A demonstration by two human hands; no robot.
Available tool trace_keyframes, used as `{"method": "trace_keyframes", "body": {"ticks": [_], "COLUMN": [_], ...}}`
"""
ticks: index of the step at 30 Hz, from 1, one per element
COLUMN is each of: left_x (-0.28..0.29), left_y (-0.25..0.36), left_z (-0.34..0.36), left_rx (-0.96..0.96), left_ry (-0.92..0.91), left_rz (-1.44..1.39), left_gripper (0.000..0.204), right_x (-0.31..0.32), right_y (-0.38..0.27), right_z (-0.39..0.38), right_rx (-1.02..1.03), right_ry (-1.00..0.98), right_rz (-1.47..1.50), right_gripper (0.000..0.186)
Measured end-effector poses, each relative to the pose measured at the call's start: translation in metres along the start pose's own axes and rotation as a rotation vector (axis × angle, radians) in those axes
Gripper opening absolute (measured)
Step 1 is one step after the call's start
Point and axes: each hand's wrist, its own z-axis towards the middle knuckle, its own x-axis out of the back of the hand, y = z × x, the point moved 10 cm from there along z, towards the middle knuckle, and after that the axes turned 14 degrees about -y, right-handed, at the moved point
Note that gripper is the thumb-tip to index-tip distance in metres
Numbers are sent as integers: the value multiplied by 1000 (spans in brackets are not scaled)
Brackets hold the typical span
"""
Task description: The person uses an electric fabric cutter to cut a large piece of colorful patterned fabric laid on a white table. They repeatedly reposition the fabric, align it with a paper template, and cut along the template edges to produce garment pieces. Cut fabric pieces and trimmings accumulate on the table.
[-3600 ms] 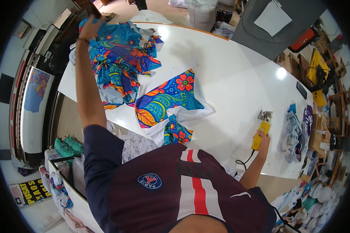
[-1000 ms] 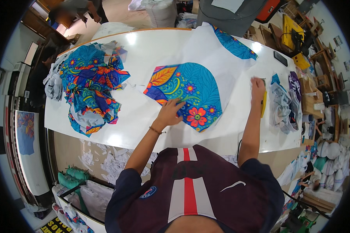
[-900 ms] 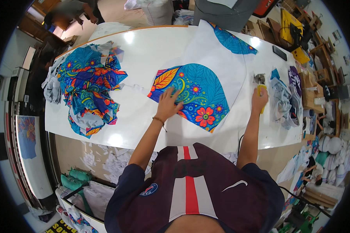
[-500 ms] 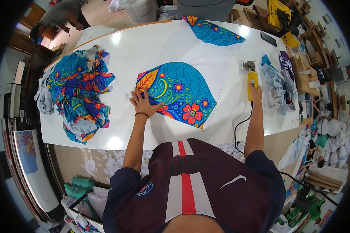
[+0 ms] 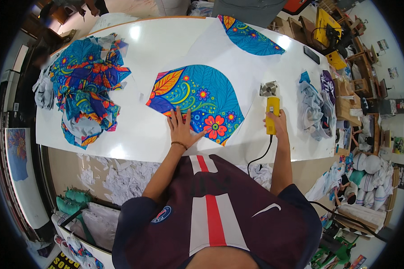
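A printed fabric piece [image 5: 206,96], teal with flowers and an orange leaf, lies flat on the white table [image 5: 143,54]. My left hand [image 5: 182,130] rests palm down with fingers spread over its near edge. To the right of the piece, my right hand [image 5: 279,123] is wrapped round the yellow body of an electric rotary fabric cutter [image 5: 272,107]. The cutter's round metal head points away from me, apart from the printed piece. A dark cord trails from its near end. A smaller matching piece [image 5: 251,38] lies at the table's far side.
A crumpled heap of printed fabric [image 5: 87,89] covers the table's left end. Grey and white cloth [image 5: 313,105] is bunched at the right, near a black phone [image 5: 311,54]. White scraps [image 5: 130,179] litter the floor under the near edge. Another person's hand [image 5: 94,10] shows at far left.
My left hand has slid right along the fabric's near edge. My right hand has brought the cutter left, closer to the printed piece. The whole view has shifted slightly.
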Motion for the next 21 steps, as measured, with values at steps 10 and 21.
{"method": "trace_keyframes", "body": {"ticks": [10,21], "left_x": [2,-11], "left_y": [-23,-36], "left_z": [-33,-53], "left_rx": [63,-71], "left_ry": [-83,157], "left_rz": [0,-11], "left_gripper": [134,92], "right_x": [-22,-33], "right_y": [39,53], "right_z": [-53,-151], "right_rx": [-14,104], "right_ry": [76,-48], "right_rz": [-228,-846], "right_gripper": [57,69]}}
